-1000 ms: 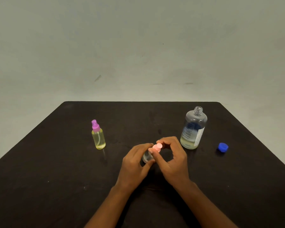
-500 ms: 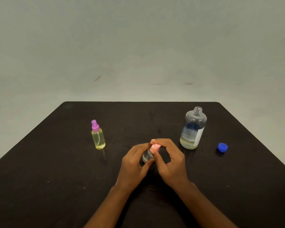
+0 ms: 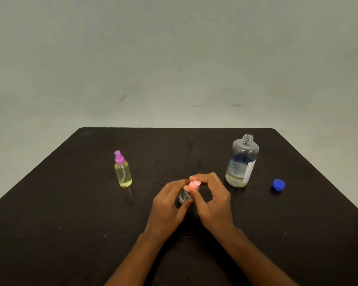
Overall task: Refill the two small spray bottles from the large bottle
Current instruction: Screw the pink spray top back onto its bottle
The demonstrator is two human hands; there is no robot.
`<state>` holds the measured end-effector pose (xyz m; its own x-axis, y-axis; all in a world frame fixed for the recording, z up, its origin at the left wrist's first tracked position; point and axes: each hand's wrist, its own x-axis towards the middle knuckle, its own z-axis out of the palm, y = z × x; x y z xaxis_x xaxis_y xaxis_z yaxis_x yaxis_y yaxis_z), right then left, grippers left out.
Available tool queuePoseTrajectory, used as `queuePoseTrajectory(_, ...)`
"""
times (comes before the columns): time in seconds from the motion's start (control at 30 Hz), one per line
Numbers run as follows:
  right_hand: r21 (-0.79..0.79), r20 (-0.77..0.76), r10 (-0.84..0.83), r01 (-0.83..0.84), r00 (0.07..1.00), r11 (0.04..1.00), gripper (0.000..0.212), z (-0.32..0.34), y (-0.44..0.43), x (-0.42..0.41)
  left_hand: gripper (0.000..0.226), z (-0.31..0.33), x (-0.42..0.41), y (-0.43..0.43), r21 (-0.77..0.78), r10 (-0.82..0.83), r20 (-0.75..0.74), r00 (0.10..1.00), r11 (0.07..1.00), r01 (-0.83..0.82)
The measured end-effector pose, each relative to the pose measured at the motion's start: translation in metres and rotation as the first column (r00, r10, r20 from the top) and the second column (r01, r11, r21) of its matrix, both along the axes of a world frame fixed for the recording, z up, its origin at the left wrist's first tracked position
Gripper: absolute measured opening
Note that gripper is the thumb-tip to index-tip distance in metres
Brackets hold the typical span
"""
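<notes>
1. The large bottle (image 3: 241, 164) stands upright on the dark table (image 3: 70, 223) with its threaded neck open. Pale yellowish liquid fills only its lowest part. The print on its label is too small to read.
2. A blue cap (image 3: 278, 185) lies on the table to the right of the large bottle, apart from it.
3. Left of the large bottle and a little nearer the person, both hands meet around a small spray bottle (image 3: 183, 198) with a pink top (image 3: 194, 185).
4. The left hand (image 3: 167, 205) is curled round the clear body of this small bottle. Its fingers and thumb hide most of the body, and only a sliver of plastic shows between them. I cannot tell how much liquid is inside or whether the base touches the table.
5. The right hand (image 3: 213, 201) pinches the pink top between thumb and fingertips, with the other fingers curled in. The seam between top and neck is covered, so I cannot tell whether the top is screwed tight or sits loose.
6. Well to the left of the large bottle, a second small spray bottle (image 3: 122, 171) with a purple top stands upright. It is nearly full of yellow liquid and nothing touches it.
7. Both forearms are cut off by the lower edge of the view, as are the table's near corners.
</notes>
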<state>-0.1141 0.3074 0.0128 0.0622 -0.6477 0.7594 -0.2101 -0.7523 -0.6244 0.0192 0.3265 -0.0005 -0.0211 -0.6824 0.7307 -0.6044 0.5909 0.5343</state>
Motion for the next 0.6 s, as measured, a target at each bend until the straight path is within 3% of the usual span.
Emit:
queuePoseTrajectory(0.2, 0.021, -0.003, 0.005, -0.005, 1.000, 1.000, 0.022, 0.001, 0.001, 0.001, 0.042, -0.002, 0.000, 0.000, 0.020, 0.015, -0.003, 1.000, 1.000, -0.015)
queuePoseTrajectory(0.4, 0.044, 0.006, 0.047, -0.047, 0.999, 0.998, 0.052, 0.002, 0.000, -0.006, 0.039, 0.000, 0.001, -0.001, 0.042, 0.100, -0.083, 0.992, 0.994, -0.096)
queuePoseTrajectory(0.6, 0.046, 0.166, -0.137, 0.131, 0.977, 0.990, 0.040, 0.010, -0.004, -0.014, 0.045, -0.005, 0.008, -0.018, 0.161, 0.243, -0.276, 0.930, 0.965, -0.205)
